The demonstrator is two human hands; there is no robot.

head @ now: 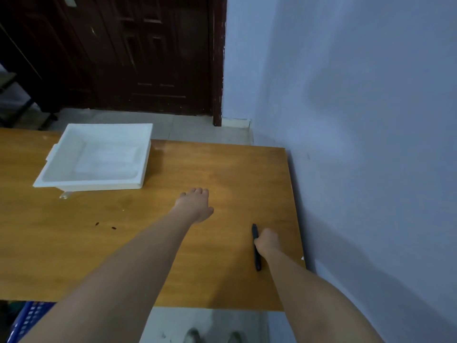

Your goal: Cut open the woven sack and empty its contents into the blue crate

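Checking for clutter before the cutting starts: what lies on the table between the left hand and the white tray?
In the head view, only bare wooden table lies between the left hand and the white tray.

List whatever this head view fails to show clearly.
- Woven sack: nowhere in the head view.
- Blue crate: cut off by the bottom-left corner and hidden behind the left forearm.
- Black tool: the right hand covers its middle; any blade is too small to tell.
- Left hand: fingertips blurred.
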